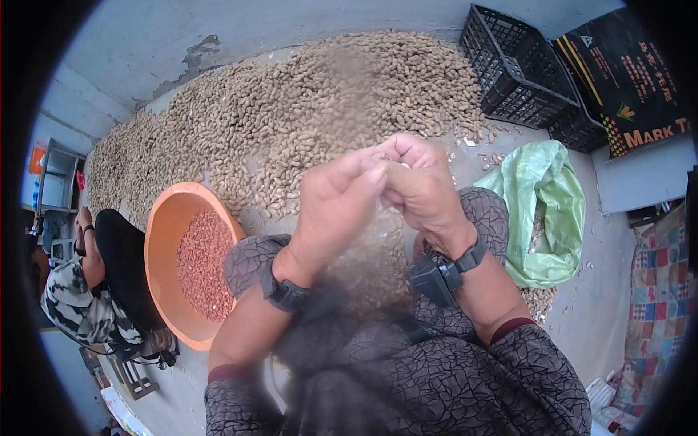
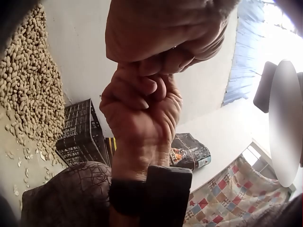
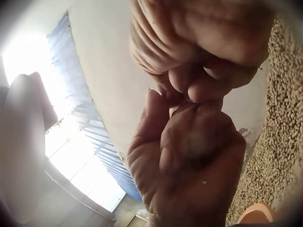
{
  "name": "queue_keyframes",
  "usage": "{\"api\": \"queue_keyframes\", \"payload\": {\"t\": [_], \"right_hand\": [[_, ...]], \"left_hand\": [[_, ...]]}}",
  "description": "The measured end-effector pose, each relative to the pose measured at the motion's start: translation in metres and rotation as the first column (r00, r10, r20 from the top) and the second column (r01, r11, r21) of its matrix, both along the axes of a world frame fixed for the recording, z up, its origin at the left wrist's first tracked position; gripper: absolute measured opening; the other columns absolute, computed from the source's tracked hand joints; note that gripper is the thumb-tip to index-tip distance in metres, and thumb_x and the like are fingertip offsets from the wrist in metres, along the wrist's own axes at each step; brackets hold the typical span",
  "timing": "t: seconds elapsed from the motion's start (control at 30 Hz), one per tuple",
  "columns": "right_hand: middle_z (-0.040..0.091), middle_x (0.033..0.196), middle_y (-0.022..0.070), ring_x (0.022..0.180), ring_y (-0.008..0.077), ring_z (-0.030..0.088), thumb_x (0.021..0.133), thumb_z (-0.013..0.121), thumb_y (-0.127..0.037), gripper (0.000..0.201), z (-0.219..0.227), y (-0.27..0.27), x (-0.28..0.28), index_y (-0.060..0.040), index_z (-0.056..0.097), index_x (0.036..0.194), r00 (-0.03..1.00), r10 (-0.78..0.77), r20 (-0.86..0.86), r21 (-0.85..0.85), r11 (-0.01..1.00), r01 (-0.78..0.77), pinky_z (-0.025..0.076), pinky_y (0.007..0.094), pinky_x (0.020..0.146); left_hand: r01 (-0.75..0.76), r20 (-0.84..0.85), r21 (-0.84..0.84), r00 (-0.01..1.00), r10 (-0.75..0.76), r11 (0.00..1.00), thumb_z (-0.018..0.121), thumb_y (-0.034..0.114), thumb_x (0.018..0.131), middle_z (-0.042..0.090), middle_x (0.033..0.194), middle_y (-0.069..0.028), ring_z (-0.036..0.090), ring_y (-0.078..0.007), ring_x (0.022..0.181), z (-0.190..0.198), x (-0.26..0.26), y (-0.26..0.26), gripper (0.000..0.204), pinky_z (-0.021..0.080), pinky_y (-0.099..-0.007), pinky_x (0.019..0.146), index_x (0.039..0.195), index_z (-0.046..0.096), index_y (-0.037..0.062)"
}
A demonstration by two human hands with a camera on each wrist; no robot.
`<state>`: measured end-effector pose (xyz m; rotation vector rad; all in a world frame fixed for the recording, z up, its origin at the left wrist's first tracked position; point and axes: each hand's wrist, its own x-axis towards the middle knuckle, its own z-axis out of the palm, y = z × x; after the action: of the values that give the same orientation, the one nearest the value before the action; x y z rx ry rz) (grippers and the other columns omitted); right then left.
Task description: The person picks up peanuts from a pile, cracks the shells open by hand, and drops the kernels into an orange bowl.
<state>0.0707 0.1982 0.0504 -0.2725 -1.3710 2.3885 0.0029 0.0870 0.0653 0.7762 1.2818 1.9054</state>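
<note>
My left hand (image 1: 336, 205) and right hand (image 1: 424, 190) meet in front of my chest, over my lap. Thumbs and curled fingers of both pinch a peanut (image 1: 382, 156) between them, mostly covered by the fingertips. In the left wrist view the right hand (image 2: 142, 109) faces the camera with its fingers bent inward. The right wrist view has the left hand (image 3: 194, 161) below, its fingertips against the other hand's. Loose shells (image 1: 378, 251) lie blurred beneath the hands, between my knees.
A long heap of unshelled peanuts (image 1: 291, 109) lines the wall. An orange basin (image 1: 163, 254) with red kernels (image 1: 207, 265) stands left, a green sack (image 1: 509, 171) right. Black crates (image 1: 520, 87) and a printed bag (image 1: 618, 80) stand back right. Another person (image 1: 91, 291) sits far left.
</note>
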Motion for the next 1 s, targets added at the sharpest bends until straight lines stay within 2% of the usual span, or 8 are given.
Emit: {"api": "queue_keyframes", "payload": {"t": [0.2,0.37,0.47,0.53,0.57,0.63,0.67,1.0], "right_hand": [[0.056,0.067,0.0012,0.06,0.0043,0.05,0.075,0.068,-0.007,0.015,0.006,0.005,-0.003,0.001,0.056,0.079,0.994,-0.009,0.109,0.31,0.95,-0.026,0.041,0.0201,0.048],[0.054,0.069,-0.0052,0.056,0.0001,0.044,0.075,0.07,-0.01,0.016,0.001,0.006,-0.001,-0.0043,0.057,0.082,0.989,-0.019,0.147,0.508,0.859,-0.058,0.034,0.0155,0.046],[0.059,0.072,0.0036,0.065,0.0069,0.054,0.071,0.073,-0.009,0.022,0.004,0.007,0.001,0.0019,0.057,0.081,0.992,0.015,0.122,0.514,0.855,-0.076,0.045,0.0236,0.055],[0.06,0.072,0.0035,0.059,0.0051,0.052,0.075,0.07,-0.012,0.021,0.003,0.012,0.003,0.0015,0.058,0.084,0.993,0.065,0.095,0.417,0.904,-0.099,0.042,0.0203,0.049],[0.06,0.072,0.0035,0.059,0.0051,0.052,0.075,0.07,-0.012,0.021,0.006,0.016,0.005,0.0015,0.058,0.084,0.994,0.066,0.092,0.419,0.903,-0.099,0.042,0.0203,0.049],[0.059,0.071,0.0035,0.052,0.0024,0.046,0.079,0.066,-0.016,0.02,0.013,0.024,0.011,0.001,0.058,0.088,0.975,0.2,0.092,0.044,0.978,-0.205,0.034,0.016,0.043],[0.058,0.069,0.0031,0.047,0.0007,0.04,0.084,0.063,-0.019,0.02,0.011,0.025,0.011,-0.0002,0.058,0.089,0.975,0.212,0.058,0.006,0.977,-0.213,0.027,0.0138,0.04],[0.058,0.067,0.0057,0.046,0.0029,0.046,0.086,0.059,-0.012,0.016,0.002,0.008,0.004,0.0038,0.057,0.084,0.986,0.165,-0.029,-0.153,0.974,-0.167,0.031,0.0146,0.036]], "left_hand": [[0.156,0.216,-0.066,0.967,-0.139,0.985,0.053,0.016,0.085,0.054,0.07,0.0028,0.03,0.0008,0.051,0.005,-0.016,-0.011,0.028,0.02,-0.0179,0.045,0.104,0.062,-0.0025],[0.188,0.218,-0.121,0.963,-0.158,0.975,0.049,0.012,0.085,0.051,0.064,0.0031,0.026,0.0002,0.043,0.001,-0.02,-0.01,0.028,0.02,-0.0159,0.04,0.106,0.056,-0.0068],[0.098,0.15,-0.127,0.986,-0.079,0.987,0.051,0.014,0.088,0.05,0.063,0.004,0.031,0.0006,0.046,0.0,-0.013,-0.005,0.027,0.022,-0.015,0.042,0.105,0.058,-0.0053],[0.008,0.091,-0.121,0.996,0.003,0.993,0.051,0.015,0.089,0.05,0.062,0.0043,0.033,0.0007,0.048,-0.001,-0.012,-0.006,0.026,0.023,-0.0148,0.043,0.104,0.059,-0.0044],[-0.017,-0.014,-0.154,1.0,0.015,0.988,0.052,0.016,0.09,0.056,0.071,0.0014,0.043,-0.0028,0.06,0.0,-0.017,-0.009,0.025,0.032,-0.0175,0.055,0.102,0.062,-0.0033],[-0.045,-0.121,-0.183,0.992,0.023,0.982,0.053,0.016,0.09,0.062,0.079,-0.0015,0.052,-0.0063,0.072,0.003,-0.018,-0.01,0.024,0.042,-0.0202,0.066,0.1,0.064,-0.0021],[-0.086,-0.16,-0.183,0.986,0.057,0.979,0.053,0.015,0.09,0.062,0.079,-0.0014,0.052,-0.0062,0.072,0.006,-0.015,-0.011,0.023,0.042,-0.0201,0.065,0.1,0.064,-0.0017],[-0.122,-0.162,-0.055,0.98,0.112,0.991,0.048,0.013,0.092,0.061,0.075,-0.0032,0.053,-0.0065,0.071,-0.006,-0.006,-0.003,0.024,0.042,-0.0207,0.063,0.101,0.062,-0.0031]]}}
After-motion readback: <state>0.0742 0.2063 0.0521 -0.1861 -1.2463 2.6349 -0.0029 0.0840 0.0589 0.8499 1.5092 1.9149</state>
